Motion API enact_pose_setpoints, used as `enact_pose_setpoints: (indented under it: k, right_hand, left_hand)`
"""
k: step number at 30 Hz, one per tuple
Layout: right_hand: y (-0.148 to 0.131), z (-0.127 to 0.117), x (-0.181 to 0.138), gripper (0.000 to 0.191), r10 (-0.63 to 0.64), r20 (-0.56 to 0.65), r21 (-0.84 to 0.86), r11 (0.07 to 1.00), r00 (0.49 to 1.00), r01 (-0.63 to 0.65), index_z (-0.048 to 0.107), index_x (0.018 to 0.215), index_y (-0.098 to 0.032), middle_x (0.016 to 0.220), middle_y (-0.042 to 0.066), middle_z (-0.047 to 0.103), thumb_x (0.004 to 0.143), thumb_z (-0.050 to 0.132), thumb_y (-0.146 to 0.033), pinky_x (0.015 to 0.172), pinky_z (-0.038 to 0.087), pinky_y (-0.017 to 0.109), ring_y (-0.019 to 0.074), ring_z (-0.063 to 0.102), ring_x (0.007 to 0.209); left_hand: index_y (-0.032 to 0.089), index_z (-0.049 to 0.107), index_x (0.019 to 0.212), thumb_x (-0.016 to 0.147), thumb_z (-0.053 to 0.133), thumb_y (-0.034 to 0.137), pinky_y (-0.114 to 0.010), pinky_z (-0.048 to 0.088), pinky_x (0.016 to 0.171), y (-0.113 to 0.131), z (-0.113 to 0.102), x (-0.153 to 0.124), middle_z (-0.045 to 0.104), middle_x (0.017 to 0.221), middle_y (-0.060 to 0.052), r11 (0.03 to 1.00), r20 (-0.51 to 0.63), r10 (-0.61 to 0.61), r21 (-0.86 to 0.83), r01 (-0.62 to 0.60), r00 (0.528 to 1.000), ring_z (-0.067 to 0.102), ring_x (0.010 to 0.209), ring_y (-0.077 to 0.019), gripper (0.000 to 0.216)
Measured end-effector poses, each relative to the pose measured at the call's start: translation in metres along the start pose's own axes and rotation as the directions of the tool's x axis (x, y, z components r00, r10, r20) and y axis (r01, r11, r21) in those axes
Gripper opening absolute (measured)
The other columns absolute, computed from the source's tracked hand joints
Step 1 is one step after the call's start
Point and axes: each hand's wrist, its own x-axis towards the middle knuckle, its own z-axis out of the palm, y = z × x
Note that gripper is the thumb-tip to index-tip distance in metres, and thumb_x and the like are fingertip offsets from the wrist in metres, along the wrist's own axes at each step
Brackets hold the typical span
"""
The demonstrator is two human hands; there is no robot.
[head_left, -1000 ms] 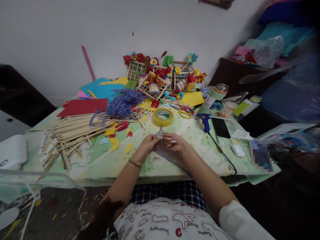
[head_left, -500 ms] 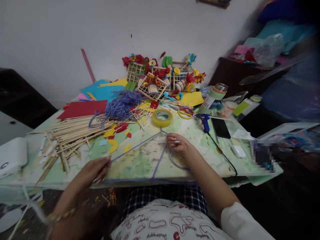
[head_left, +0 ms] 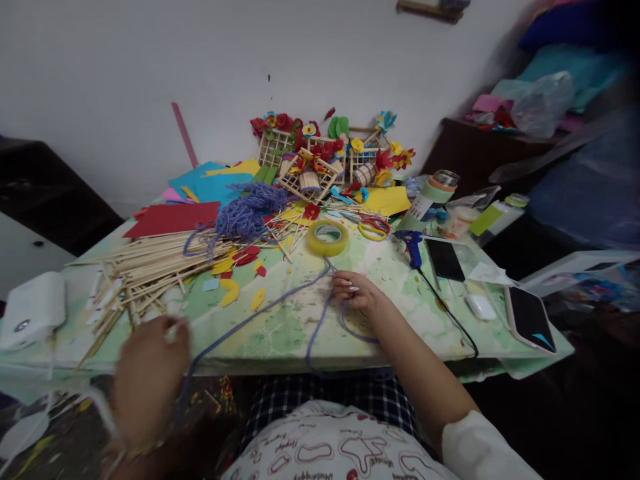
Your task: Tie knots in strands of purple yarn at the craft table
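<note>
Blue-purple yarn [head_left: 265, 311] runs slackly across the table from beside the tape roll toward the front edge, where it drops over. My right hand [head_left: 354, 293] pinches the yarn just below the yellow tape roll [head_left: 327, 238], and a loop hangs from it toward me. Blurred by motion, my left hand [head_left: 155, 363] is above the table's front left edge, near the wooden sticks [head_left: 150, 267]. Whether its fingers hold anything is not visible. A tangled heap of the same yarn [head_left: 253, 210] lies behind the sticks.
Decorated stick frames [head_left: 310, 157] with paper flowers stand against the wall. Scissors [head_left: 373, 229], a blue glue gun [head_left: 413, 250] with its cord, a black phone [head_left: 445, 259] and a bottle [head_left: 429, 200] are on the right. A white box [head_left: 33, 310] sits at the left edge.
My left hand has moved left and down toward me, away from the yarn it was at. The yarn has gone from taut to slack. My right hand stays nearly in place.
</note>
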Motion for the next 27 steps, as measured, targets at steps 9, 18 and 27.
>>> enact_pose_setpoints:
  k: [9, 18, 27]
  right_hand:
    - [0.004, 0.001, 0.002, 0.025, -0.078, 0.035, -0.148, 0.986, 0.996, 0.082, 0.038, 0.062, -0.015, 0.039, -0.010, 0.025, 0.085, 0.031, -0.012, 0.029, 0.015, 0.013, 0.0028, 0.014, 0.028]
    - [0.004, -0.007, -0.009, 0.020, -0.214, -0.091, -0.341, 0.924, 0.973, 0.171, 0.035, 0.058, -0.017, 0.037, -0.010, 0.027, 0.075, 0.045, -0.014, 0.031, 0.011, 0.015, 0.0027, 0.016, 0.029]
    - [0.023, -0.004, 0.000, 0.026, -0.558, -0.299, -0.803, 0.585, 0.774, 0.112, 0.037, 0.062, -0.020, 0.037, -0.009, 0.037, 0.057, 0.062, -0.013, 0.034, 0.013, 0.020, 0.0051, 0.029, 0.033]
  left_hand:
    - [0.015, 0.053, 0.090, 0.059, 0.059, 0.010, -0.029, 0.033, 0.082, 0.145, 0.169, 0.043, 0.057, 0.095, -0.013, 0.862, 0.237, 0.317, -0.476, -0.174, 0.918, 0.050, 0.095, -0.0225, 0.032]
    - [0.015, 0.056, 0.064, 0.072, 0.051, 0.024, -0.019, 0.028, 0.048, 0.136, 0.173, 0.060, 0.046, 0.050, 0.001, 0.818, 0.429, 0.235, -0.572, 0.061, 0.873, 0.042, 0.050, -0.0100, 0.014]
    - [0.004, 0.052, 0.080, 0.079, 0.033, 0.003, -0.011, 0.018, 0.029, 0.125, 0.143, 0.046, 0.025, 0.035, 0.009, -0.042, 0.912, 0.283, -0.299, 0.953, 0.298, 0.023, 0.028, -0.0023, 0.019]
